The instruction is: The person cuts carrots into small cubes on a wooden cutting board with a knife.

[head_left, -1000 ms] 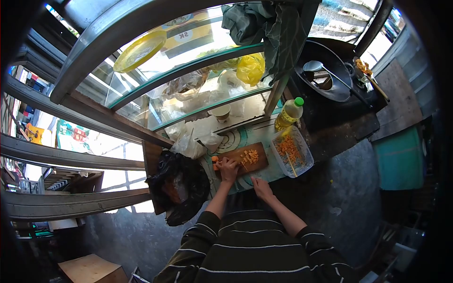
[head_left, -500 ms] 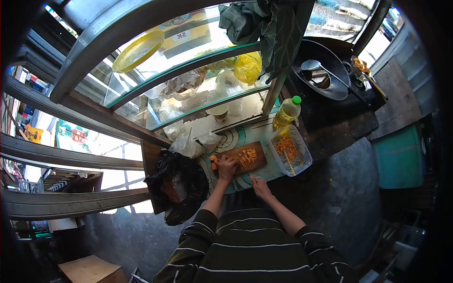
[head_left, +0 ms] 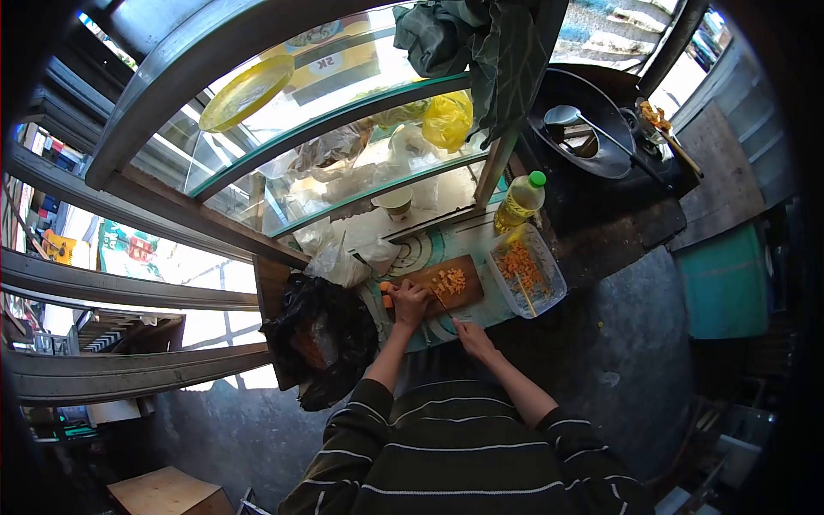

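My left hand (head_left: pixel 410 302) is on the wooden cutting board (head_left: pixel 470 297), its fingers bent and pressing down on a carrot mostly hidden under them. Orange carrot chunks (head_left: pixel 386 288) lie just left of those fingers. In my right hand (head_left: pixel 473 339) is the handle of a knife (head_left: pixel 444 305), whose thin blade reaches up over the board beside my left fingertips. Diced carrot (head_left: pixel 449 281) is heaped on the board, right of the blade. A clear plastic tub (head_left: pixel 556 290) right of the board contains more orange dice and a light-coloured utensil (head_left: pixel 525 296).
Behind the tub stands an oil bottle (head_left: pixel 521 204) with a green cap. A black plastic bag (head_left: pixel 343 330) sits left of the board. A wok (head_left: pixel 562 94) with a ladle (head_left: pixel 601 129) is at the back right. The glass display case (head_left: pixel 343 202) rises behind the worktop.
The whole view has shifted very slightly. Both hands, the knife and the carrot pieces keep nearly the same places on the board.
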`<state>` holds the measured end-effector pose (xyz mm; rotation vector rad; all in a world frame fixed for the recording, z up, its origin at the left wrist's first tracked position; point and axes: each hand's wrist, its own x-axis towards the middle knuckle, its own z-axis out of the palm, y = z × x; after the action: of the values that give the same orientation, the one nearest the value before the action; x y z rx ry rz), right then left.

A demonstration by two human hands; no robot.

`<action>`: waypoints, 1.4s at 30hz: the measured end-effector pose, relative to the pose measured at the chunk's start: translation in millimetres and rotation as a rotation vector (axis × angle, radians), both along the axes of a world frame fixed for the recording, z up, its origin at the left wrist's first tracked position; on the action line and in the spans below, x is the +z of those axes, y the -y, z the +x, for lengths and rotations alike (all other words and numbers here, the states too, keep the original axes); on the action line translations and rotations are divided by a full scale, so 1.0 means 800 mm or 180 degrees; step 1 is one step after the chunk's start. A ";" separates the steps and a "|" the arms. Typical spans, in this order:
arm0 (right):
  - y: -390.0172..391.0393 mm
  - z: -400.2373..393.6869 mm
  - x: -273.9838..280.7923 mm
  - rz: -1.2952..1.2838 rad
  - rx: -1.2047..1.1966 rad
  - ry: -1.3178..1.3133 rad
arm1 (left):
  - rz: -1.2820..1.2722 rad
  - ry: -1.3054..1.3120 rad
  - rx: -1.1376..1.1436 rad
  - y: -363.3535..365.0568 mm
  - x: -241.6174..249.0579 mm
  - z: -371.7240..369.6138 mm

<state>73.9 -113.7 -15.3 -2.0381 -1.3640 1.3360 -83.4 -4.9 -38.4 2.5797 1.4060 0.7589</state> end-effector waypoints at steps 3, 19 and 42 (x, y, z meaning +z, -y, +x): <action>-0.004 0.001 0.007 -0.0110 0.0088 -0.0029 | -0.0055 0.0019 -0.0061 -0.001 -0.001 0.000; 0.005 0.018 0.008 -0.0982 -0.0592 -0.1169 | -0.0130 -0.0146 -0.0197 -0.005 -0.002 -0.002; 0.024 0.039 0.043 0.1102 -0.0028 0.1818 | -0.0492 0.0268 0.1056 0.011 -0.005 0.065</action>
<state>105.5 -132.8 19.0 -2.2474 -1.6631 0.4622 -31.3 -13.4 -42.0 2.2018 1.8120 0.7529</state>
